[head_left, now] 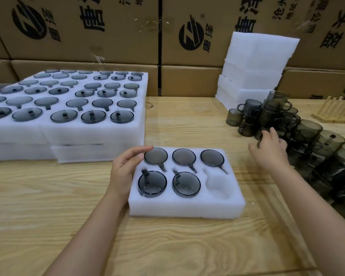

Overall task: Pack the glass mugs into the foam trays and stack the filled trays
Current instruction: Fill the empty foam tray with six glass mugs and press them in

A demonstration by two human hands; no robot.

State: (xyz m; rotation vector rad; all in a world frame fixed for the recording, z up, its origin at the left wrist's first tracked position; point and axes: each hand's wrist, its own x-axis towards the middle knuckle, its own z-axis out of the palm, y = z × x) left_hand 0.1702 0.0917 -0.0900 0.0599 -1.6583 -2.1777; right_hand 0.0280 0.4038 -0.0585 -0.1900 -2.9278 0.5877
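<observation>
The left grip lies loose and wide on the 9 o'clock edge of the tray, with its fingertips at the rim of the 11 o'clock mug and holding nothing. The right grip, out at 3 o'clock, is narrow, thumb and forefinger pinching a dark mug at the near edge of the pile.

The tray sits mid-tabletop. Five packed mugs fill three pockets in its far row and two in its near row. The 4 o'clock pocket shows bare foam.

The pile of loose mugs runs from 2 to 4 o'clock. The filled trays are stacked at 10 o'clock and the foam stack stands at 1 o'clock. A wooden rack sits at 2 o'clock, and boxes line 12 o'clock.
</observation>
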